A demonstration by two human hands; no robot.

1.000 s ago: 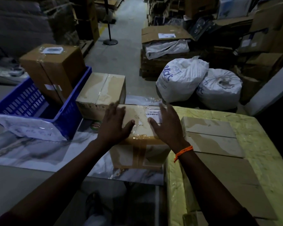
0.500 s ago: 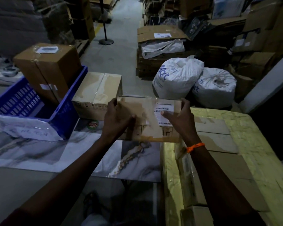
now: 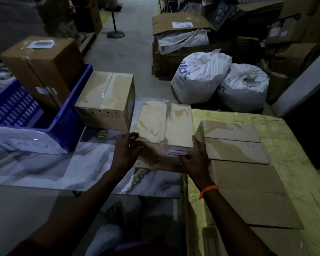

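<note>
Dim storeroom, with boxes piled all around. On the marble table (image 3: 44, 169) sits a taped brown box (image 3: 164, 124), close to the table's right edge and right beside a yellow wrapped pile (image 3: 294, 163). The left hand (image 3: 126, 150) grips the box's near left corner with bent fingers. The right hand (image 3: 196, 159) grips its right side, thumb on the front. A white label (image 3: 175, 152) with a barcode is on the front, but its words are too small to read. A blue crate (image 3: 67, 122) stands to the left. Two white sacks (image 3: 199, 76) on the floor have blue letters, only partly showing. A small round sticker (image 3: 102, 133) lies on the table, its writing blurry.
</note>
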